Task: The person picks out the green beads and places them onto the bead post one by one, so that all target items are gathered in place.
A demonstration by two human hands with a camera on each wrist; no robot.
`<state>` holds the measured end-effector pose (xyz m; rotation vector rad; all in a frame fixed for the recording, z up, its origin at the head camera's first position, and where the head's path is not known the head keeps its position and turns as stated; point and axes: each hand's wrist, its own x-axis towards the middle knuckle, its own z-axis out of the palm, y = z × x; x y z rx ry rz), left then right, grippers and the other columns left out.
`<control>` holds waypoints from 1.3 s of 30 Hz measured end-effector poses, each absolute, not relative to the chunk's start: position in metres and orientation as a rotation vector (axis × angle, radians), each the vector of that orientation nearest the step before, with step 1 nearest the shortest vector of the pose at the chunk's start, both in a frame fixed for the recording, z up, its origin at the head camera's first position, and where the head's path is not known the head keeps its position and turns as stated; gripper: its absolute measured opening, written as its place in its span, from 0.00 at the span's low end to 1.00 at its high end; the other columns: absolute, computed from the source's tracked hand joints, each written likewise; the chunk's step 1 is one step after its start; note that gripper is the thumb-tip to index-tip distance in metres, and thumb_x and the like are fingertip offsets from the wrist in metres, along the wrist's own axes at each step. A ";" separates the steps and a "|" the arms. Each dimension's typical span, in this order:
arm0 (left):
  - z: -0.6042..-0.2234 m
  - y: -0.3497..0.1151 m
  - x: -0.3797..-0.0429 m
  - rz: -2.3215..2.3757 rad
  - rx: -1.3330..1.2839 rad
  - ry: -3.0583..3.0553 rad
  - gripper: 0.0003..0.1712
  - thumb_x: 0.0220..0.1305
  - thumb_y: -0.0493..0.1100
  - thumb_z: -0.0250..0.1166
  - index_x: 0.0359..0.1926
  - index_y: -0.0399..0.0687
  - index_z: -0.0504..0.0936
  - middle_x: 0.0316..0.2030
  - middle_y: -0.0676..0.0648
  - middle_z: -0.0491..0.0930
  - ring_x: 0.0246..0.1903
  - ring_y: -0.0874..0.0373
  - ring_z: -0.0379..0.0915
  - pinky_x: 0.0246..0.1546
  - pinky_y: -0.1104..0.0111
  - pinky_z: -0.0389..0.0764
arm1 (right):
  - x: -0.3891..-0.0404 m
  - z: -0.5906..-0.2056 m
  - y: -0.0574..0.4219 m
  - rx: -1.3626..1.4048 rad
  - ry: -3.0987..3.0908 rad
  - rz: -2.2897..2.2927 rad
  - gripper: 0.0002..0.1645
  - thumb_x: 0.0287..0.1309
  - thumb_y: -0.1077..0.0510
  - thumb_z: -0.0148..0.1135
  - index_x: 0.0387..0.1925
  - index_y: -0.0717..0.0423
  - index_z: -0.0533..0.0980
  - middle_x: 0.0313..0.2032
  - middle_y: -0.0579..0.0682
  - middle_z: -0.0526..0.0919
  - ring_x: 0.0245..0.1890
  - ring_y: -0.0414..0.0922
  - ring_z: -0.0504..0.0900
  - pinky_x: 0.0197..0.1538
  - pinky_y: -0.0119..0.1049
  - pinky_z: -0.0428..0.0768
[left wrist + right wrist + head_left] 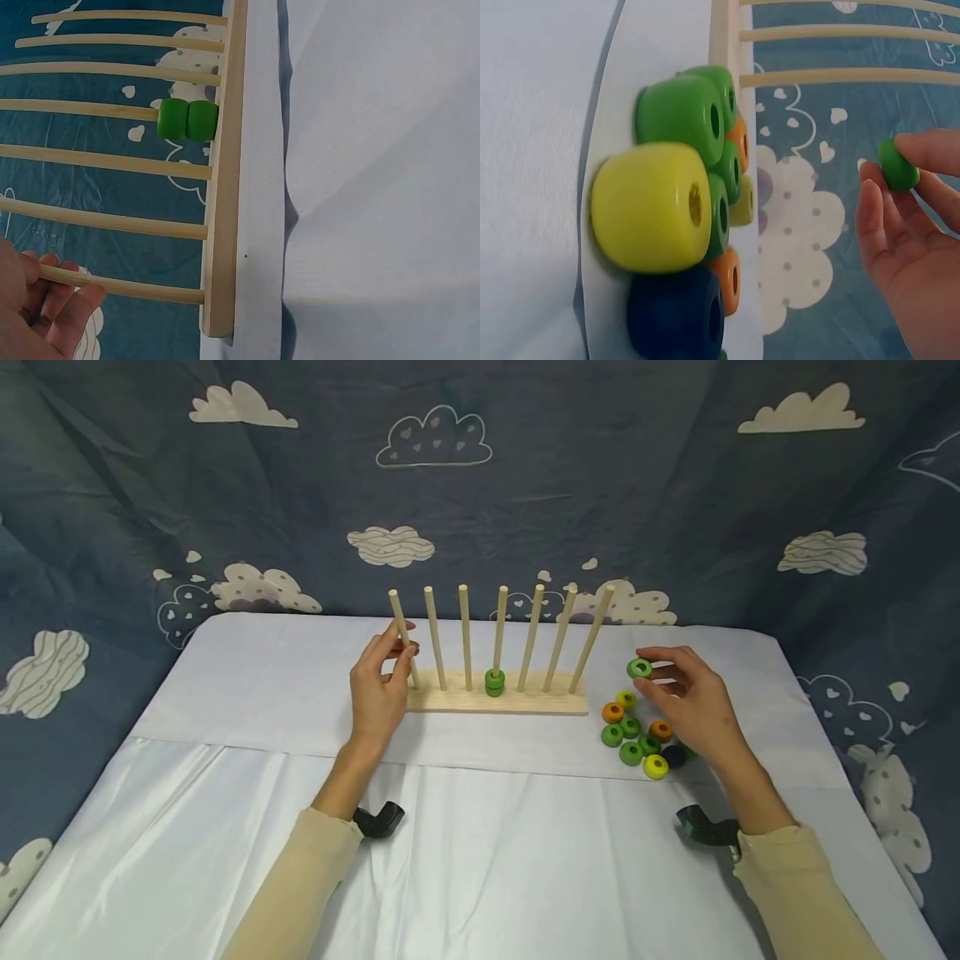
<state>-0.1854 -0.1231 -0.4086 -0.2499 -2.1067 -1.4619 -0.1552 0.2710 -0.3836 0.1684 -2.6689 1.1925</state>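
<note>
A wooden rack (pixel 525 703) with a row of upright pegs stands on the table. My left hand (pixel 378 693) holds the leftmost peg (pixel 135 288) between thumb and fingers, partway up. Two green beads (pixel 494 682) sit stacked at the bottom of the middle peg (pixel 500 627). Off the rack's right end, my right hand (pixel 701 706) pinches one green bead (pixel 898 165) in the air, its hole facing up. Below that hand lies a group of loose beads: a yellow bead (pixel 652 208), a dark blue bead (pixel 673 313), orange and green ones.
White cloth covers the table (pixel 480 860). Behind it hangs a dark blue curtain (pixel 600 485) with cloud prints. A black wrist-worn device (pixel 381 820) shows below the left hand, another black device (pixel 705 827) below the right.
</note>
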 end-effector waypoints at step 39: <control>-0.410 -0.122 -0.186 -1.458 -0.250 -2.088 0.19 0.74 0.38 0.64 0.63 0.47 0.83 0.44 0.38 0.85 0.46 0.45 0.85 0.30 0.86 0.79 | -0.146 -0.347 0.230 0.276 -2.534 1.371 0.26 0.67 0.66 0.67 0.65 0.53 0.78 0.56 0.48 0.77 0.50 0.29 0.80 0.54 0.12 0.77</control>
